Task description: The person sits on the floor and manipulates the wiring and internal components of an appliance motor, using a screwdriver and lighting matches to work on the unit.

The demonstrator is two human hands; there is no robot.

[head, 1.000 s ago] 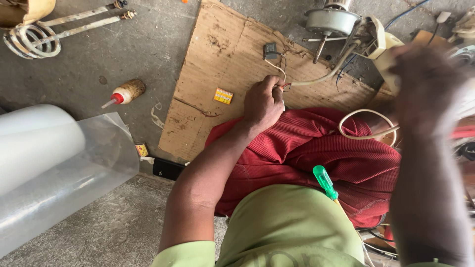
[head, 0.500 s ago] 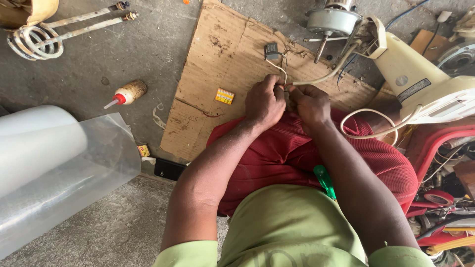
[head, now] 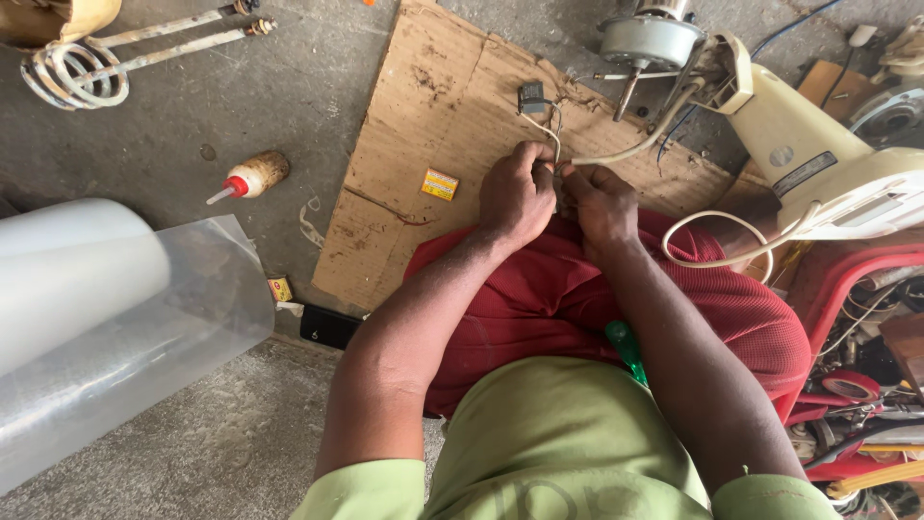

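Note:
My left hand [head: 515, 197] and my right hand [head: 599, 202] meet over my lap, above the red shorts [head: 568, 299]. Both pinch thin wires [head: 556, 162] between their fingertips. A white cable [head: 626, 152] runs from my fingers up to a cream appliance body [head: 818, 164] with a grey motor [head: 650, 39] at its top. A finer wire leads to a small dark block [head: 531, 96] lying on the cardboard sheet [head: 433, 125]. A green screwdriver handle [head: 626, 347] lies on my lap between my forearms.
A small yellow box [head: 440, 184] lies on the cardboard. On the concrete floor sit a glue bottle with a red tip [head: 250, 177], a coiled heating element [head: 82, 72] and a big roll of clear plastic [head: 96, 318]. Tools and tape clutter a red tray [head: 857, 385] at the right.
My right hand came down from near the camera and joined my left hand at the wires. The left hand stayed in place.

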